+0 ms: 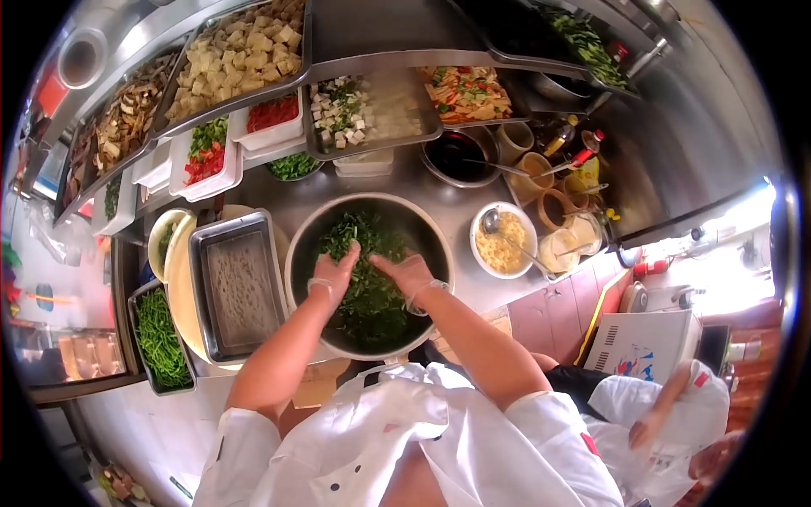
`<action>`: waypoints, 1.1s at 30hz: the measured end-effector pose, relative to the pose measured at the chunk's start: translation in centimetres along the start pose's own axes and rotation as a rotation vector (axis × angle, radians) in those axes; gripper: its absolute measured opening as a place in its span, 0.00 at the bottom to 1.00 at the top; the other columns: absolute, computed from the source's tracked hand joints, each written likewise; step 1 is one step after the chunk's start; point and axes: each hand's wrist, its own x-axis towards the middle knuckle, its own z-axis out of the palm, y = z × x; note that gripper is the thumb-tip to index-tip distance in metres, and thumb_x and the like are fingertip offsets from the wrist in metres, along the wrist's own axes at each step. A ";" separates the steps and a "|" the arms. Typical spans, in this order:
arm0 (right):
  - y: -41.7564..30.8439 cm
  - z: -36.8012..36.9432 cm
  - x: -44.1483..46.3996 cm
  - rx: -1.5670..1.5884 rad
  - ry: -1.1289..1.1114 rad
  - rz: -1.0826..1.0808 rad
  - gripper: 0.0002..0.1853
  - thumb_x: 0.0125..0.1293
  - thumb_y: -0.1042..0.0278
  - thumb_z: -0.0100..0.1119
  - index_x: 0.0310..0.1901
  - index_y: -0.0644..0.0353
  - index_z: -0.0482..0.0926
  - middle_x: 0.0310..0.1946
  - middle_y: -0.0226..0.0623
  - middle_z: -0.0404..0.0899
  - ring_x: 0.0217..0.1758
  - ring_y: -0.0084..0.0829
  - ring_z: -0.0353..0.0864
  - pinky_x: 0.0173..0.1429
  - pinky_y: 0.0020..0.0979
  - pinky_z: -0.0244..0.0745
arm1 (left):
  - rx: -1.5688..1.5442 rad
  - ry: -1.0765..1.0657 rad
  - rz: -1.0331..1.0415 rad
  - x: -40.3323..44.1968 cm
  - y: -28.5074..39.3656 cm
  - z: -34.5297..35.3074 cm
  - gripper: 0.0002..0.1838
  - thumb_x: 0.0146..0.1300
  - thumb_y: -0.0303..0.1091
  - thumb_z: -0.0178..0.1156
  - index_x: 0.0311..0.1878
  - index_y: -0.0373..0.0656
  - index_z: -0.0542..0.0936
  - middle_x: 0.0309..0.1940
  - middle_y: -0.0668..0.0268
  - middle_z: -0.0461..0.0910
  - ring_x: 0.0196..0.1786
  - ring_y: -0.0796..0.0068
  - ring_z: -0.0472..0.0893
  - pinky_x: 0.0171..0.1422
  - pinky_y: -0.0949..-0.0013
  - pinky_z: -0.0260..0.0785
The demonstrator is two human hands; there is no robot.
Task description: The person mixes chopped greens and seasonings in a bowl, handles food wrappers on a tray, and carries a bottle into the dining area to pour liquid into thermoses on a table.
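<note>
A large metal bowl (441, 245) holds chopped leafy greens (372, 308), heaped through its middle. Both my hands are inside it, in thin clear gloves. My left hand (336, 275) is closed around some greens at the left of the heap, its thumb showing and its other fingers partly buried. Across from it, my right hand (407, 277) grips greens on the right side, thumb pointing inward and fingertips half hidden by leaves. A small gap separates the two hands.
Left of the bowl lies a metal tray (241, 291), with a pan of green beans (162, 338) beyond. On the right stand a white bowl of minced garlic-like bits (504, 245) and a pot of dark sauce (460, 156). A shelf with tofu cubes (241, 55) overhangs; another person (659, 422) is at right.
</note>
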 end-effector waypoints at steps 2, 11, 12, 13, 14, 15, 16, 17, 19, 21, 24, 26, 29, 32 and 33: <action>0.0 -0.2 -0.3 -0.134 0.035 -0.037 0.47 0.64 0.38 0.72 0.68 0.76 0.72 0.61 0.55 0.81 0.65 0.38 0.81 0.70 0.32 0.73 | 0.119 0.027 -0.021 1.4 -1.3 -0.9 0.41 0.63 0.60 0.71 0.59 0.25 0.80 0.51 0.47 0.86 0.55 0.59 0.84 0.61 0.57 0.74; -11.7 -0.7 -7.8 -0.636 -0.193 -0.256 0.22 0.79 0.62 0.45 0.69 0.58 0.76 0.78 0.64 0.59 0.83 0.53 0.59 0.84 0.39 0.57 | 0.140 -0.318 0.064 -1.7 6.4 -4.7 0.29 0.66 0.36 0.71 0.66 0.34 0.75 0.52 0.57 0.85 0.50 0.67 0.84 0.56 0.61 0.78; -12.3 -0.9 -8.0 -0.642 -0.207 -0.317 0.22 0.78 0.60 0.47 0.68 0.58 0.76 0.77 0.64 0.61 0.81 0.54 0.61 0.83 0.40 0.58 | 0.103 -0.386 0.064 -2.1 6.8 -5.2 0.28 0.67 0.32 0.71 0.67 0.36 0.73 0.53 0.59 0.84 0.50 0.68 0.84 0.55 0.62 0.79; -12.9 -1.2 -8.2 -0.647 -0.221 -0.378 0.23 0.77 0.59 0.48 0.67 0.59 0.76 0.76 0.63 0.63 0.80 0.55 0.63 0.82 0.40 0.59 | 0.125 -0.376 0.154 -3.0 7.6 -5.6 0.26 0.69 0.25 0.68 0.68 0.42 0.74 0.52 0.64 0.85 0.49 0.71 0.85 0.54 0.64 0.79; -13.6 -1.4 -8.5 -0.653 -0.235 -0.440 0.24 0.75 0.57 0.50 0.66 0.60 0.77 0.75 0.63 0.65 0.78 0.55 0.65 0.81 0.41 0.61 | 0.059 -0.340 0.170 -4.2 8.6 -5.7 0.25 0.69 0.25 0.68 0.67 0.43 0.75 0.52 0.64 0.86 0.49 0.72 0.85 0.54 0.64 0.79; -15.0 -1.5 -9.7 -0.635 -0.222 -0.452 0.24 0.74 0.55 0.51 0.65 0.60 0.78 0.73 0.63 0.66 0.77 0.56 0.67 0.80 0.41 0.62 | -0.006 -0.303 0.184 -5.6 9.6 -5.6 0.24 0.69 0.25 0.68 0.66 0.43 0.76 0.51 0.65 0.86 0.48 0.72 0.85 0.54 0.65 0.79; -15.7 -1.6 -10.1 -0.617 -0.209 -0.465 0.25 0.74 0.53 0.52 0.64 0.60 0.79 0.72 0.63 0.68 0.75 0.56 0.69 0.79 0.42 0.63 | -0.070 -0.265 0.199 -6.8 10.3 -5.2 0.23 0.69 0.26 0.68 0.66 0.44 0.77 0.51 0.66 0.86 0.48 0.72 0.84 0.54 0.65 0.78; -14.8 -1.6 -9.5 -0.568 -0.171 -0.514 0.28 0.71 0.48 0.55 0.64 0.59 0.79 0.68 0.62 0.71 0.71 0.57 0.72 0.76 0.45 0.66 | -0.175 -0.226 0.121 -7.5 10.7 -4.6 0.22 0.70 0.27 0.67 0.66 0.44 0.77 0.52 0.66 0.86 0.50 0.74 0.84 0.57 0.66 0.77; -11.4 -1.1 -6.7 -0.527 -0.044 -0.614 0.28 0.71 0.50 0.55 0.66 0.59 0.77 0.68 0.62 0.72 0.70 0.57 0.73 0.76 0.45 0.66 | -0.288 -0.101 0.211 -7.6 8.5 -2.2 0.20 0.68 0.29 0.68 0.63 0.42 0.79 0.52 0.64 0.86 0.53 0.73 0.83 0.59 0.66 0.74; -7.5 -0.6 -5.8 -0.425 -0.011 -0.600 0.31 0.69 0.55 0.60 0.71 0.59 0.73 0.67 0.64 0.72 0.72 0.57 0.71 0.76 0.45 0.67 | -0.029 0.075 0.248 -4.1 -0.2 0.2 0.23 0.64 0.32 0.71 0.62 0.38 0.80 0.53 0.60 0.86 0.57 0.66 0.82 0.64 0.61 0.72; 7.9 0.0 1.0 -0.946 -0.006 -0.744 0.31 0.66 0.58 0.64 0.72 0.52 0.73 0.69 0.55 0.69 0.68 0.58 0.74 0.70 0.49 0.72 | 0.220 -0.087 0.010 0.9 -13.5 -0.1 0.29 0.60 0.32 0.72 0.65 0.35 0.79 0.58 0.57 0.84 0.60 0.61 0.81 0.66 0.62 0.71; 5.9 -1.3 1.0 -0.831 -0.077 -0.841 0.29 0.66 0.60 0.64 0.69 0.54 0.75 0.68 0.54 0.71 0.67 0.56 0.74 0.71 0.48 0.72 | 0.175 -0.099 0.022 -0.4 -9.2 -1.5 0.29 0.60 0.30 0.71 0.65 0.35 0.79 0.58 0.57 0.85 0.59 0.63 0.82 0.64 0.64 0.72; -1.6 -3.4 -2.9 -0.695 -0.257 -0.748 0.17 0.66 0.62 0.65 0.55 0.55 0.83 0.51 0.47 0.84 0.54 0.51 0.84 0.60 0.46 0.79 | -0.036 -0.040 0.002 -7.1 -0.1 -1.7 0.22 0.65 0.29 0.69 0.62 0.40 0.80 0.48 0.65 0.83 0.51 0.73 0.81 0.55 0.71 0.72; -7.6 -5.1 -6.2 -0.611 -0.104 -0.908 0.11 0.67 0.62 0.65 0.47 0.55 0.84 0.36 0.45 0.85 0.40 0.51 0.87 0.47 0.47 0.82 | -0.063 0.063 0.124 -10.4 6.7 -1.9 0.17 0.69 0.32 0.67 0.59 0.43 0.80 0.45 0.69 0.81 0.47 0.77 0.80 0.49 0.75 0.71; -8.3 -5.4 -6.5 -0.562 -0.018 -0.988 0.10 0.68 0.62 0.65 0.46 0.56 0.84 0.32 0.45 0.85 0.37 0.51 0.86 0.44 0.47 0.83 | -0.094 0.093 0.166 -10.9 7.9 -1.7 0.15 0.70 0.34 0.67 0.57 0.44 0.80 0.45 0.69 0.81 0.48 0.77 0.80 0.49 0.75 0.71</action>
